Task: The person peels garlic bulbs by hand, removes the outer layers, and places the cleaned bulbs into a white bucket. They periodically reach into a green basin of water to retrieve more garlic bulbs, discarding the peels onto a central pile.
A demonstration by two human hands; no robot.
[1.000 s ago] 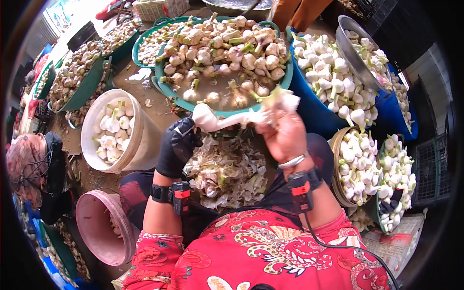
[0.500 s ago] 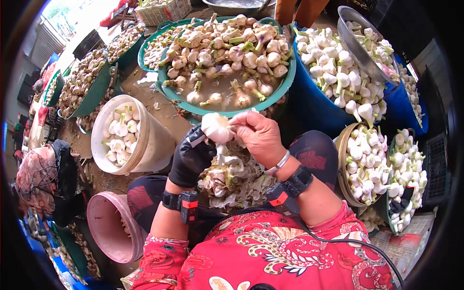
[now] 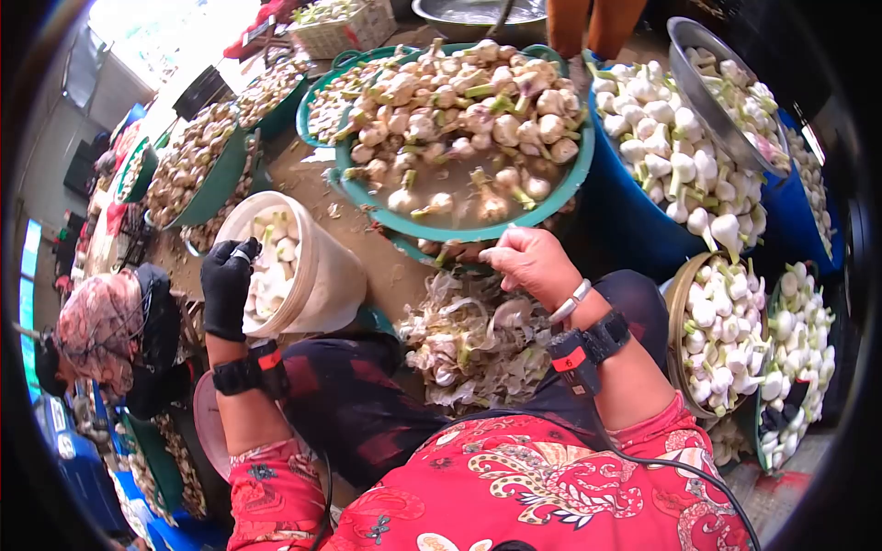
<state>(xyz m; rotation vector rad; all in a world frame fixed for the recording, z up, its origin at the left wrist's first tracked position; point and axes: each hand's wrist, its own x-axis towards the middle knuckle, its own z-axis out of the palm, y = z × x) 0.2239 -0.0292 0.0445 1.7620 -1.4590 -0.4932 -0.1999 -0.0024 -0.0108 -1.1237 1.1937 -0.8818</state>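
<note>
My left hand (image 3: pixel 226 292), in a black glove with a pale grey band at the fingers, is at the left rim of the white bucket (image 3: pixel 333 286). Its fingers are curled in and no garlic bulb shows in them. Peeled white garlic bulbs (image 3: pixel 272 280) lie inside that bucket. My bare right hand (image 3: pixel 535 266) hovers above a heap of papery garlic skins (image 3: pixel 469 344) between my knees. Thumb and fingers are pinched together there; whatever they hold, if anything, is too small to name.
Ahead stands a green tub (image 3: pixel 588 161) of unpeeled garlic in murky water. At right are a blue barrel (image 3: pixel 617 197) of white bulbs, a tilted metal bowl (image 3: pixel 682 55) and a tan bucket (image 3: pixel 675 344) of bulbs. A person in a patterned head covering (image 3: pixel 99 326) is at left.
The garlic bulb that both hands held is out of them. My left hand has swung left to the white bucket, while my right hand stays over the skins. The view has shifted a little.
</note>
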